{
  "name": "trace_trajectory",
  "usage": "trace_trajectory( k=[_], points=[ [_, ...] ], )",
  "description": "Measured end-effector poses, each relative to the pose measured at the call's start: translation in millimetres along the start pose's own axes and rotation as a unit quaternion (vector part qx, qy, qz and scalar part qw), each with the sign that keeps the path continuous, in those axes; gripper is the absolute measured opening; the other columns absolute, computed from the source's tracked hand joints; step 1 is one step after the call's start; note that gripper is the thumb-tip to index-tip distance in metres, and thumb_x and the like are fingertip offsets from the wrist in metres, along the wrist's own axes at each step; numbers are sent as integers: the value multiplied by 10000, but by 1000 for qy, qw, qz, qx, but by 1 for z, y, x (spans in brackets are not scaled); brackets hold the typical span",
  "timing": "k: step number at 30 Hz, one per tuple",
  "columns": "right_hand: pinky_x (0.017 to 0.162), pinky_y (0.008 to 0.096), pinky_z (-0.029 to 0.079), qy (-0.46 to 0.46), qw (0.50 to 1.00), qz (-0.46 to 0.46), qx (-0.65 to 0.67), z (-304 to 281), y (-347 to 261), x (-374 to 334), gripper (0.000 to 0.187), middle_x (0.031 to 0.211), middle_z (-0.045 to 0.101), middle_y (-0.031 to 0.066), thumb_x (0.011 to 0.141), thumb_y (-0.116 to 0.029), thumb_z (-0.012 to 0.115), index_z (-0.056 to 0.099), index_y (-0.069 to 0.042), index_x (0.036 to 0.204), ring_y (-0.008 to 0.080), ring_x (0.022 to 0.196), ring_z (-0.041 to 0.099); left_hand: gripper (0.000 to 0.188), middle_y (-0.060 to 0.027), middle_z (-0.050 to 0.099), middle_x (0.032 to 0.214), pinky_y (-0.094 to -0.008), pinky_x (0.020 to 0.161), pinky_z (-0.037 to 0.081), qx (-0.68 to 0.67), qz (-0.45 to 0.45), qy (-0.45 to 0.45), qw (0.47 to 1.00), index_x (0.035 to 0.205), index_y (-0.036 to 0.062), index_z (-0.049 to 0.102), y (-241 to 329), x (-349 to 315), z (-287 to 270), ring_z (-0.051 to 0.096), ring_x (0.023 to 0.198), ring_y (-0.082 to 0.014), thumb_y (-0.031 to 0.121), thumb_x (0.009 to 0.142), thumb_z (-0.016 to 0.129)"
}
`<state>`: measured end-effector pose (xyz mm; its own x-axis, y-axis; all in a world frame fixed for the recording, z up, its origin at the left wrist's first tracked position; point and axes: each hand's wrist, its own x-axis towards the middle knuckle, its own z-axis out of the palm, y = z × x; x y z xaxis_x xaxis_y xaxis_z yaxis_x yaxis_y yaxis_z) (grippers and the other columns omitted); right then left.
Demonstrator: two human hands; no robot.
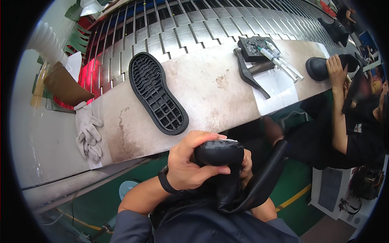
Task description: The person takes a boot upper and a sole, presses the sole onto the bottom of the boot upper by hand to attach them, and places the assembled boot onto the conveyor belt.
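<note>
Just below centre, toward five o'clock, a black boot (216, 154) is hanging in front of the wearer's body, toe turned up toward the bench. Left hand (188, 165): closing round the toe, thumb pressing across the near side, fingers curling over the far side; no gap showing. Right hand (246, 163): sitting at the boot's far side, mostly hidden behind it; cannot tell how tightly it is closing. Boot surface: smooth, slightly glossy, rounded at the toe; a rough grey edge and a whitish strip are showing along the underside. Its soft shaft is folding away toward four o'clock.

At ten o'clock, a black sole (160, 95) is lying on the bench (212, 101), wavy ridges filling the front, a square grid filling the heel. Bench top: pale, worn, brown-stained. At nine o'clock, crumpled off-white fabric gloves (88, 133) are resting near its edge. Toward one o'clock, a curved dark metal tool (245, 73) is lying beside a rough black block (256, 45); two clear syringes (279, 61) are leaning by the block.
</note>
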<state>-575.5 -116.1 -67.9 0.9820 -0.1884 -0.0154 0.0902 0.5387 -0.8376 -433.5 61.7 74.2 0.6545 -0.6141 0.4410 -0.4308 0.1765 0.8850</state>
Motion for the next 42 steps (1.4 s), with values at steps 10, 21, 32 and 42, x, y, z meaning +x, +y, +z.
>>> trace_trajectory(
  k=[10, 21, 32, 42],
  points=[
    [1006, 405, 543, 91, 988, -61, -111, 0, -8, -10, 674, 1187, 756, 203, 1028, -561, 685, 755, 82, 1216, 276, 1095, 718, 1115, -244, 572, 1541, -461, 1190, 455, 138, 51, 26, 989, 1650, -14, 370, -7, 12, -11, 566, 1438, -378, 326, 783, 983],
    [1015, 417, 547, 100, 983, -70, -136, -3, -19, -15, 593, 1165, 758, 208, 1031, -498, 692, 764, 65, 1201, 298, 1102, 724, 805, -161, 758, 1166, -377, 929, 565, 145, 41, -54, 987, 1293, 18, 661, 6, 15, -21, 711, 1030, -265, 420, 696, 1022],
    [979, 324, 535, 81, 994, 60, -38, 2, 3, -19, 522, 1124, 782, 110, 1047, -420, 655, 747, 64, 1217, 177, 1058, 703, 806, -141, 707, 1117, -353, 944, 578, 45, -92, 74, 992, 1344, -30, 621, 4, 6, 0, 708, 1057, -236, 310, 736, 1026],
    [921, 401, 616, 224, 957, -24, -181, 24, -25, -38, 599, 1167, 756, 238, 1146, -422, 439, 668, 111, 1294, 330, 1049, 750, 719, -224, 640, 1502, -412, 1159, 483, 50, -14, -33, 998, 1582, -33, 474, -8, 78, -17, 665, 1341, -316, 162, 978, 811]
  ],
)
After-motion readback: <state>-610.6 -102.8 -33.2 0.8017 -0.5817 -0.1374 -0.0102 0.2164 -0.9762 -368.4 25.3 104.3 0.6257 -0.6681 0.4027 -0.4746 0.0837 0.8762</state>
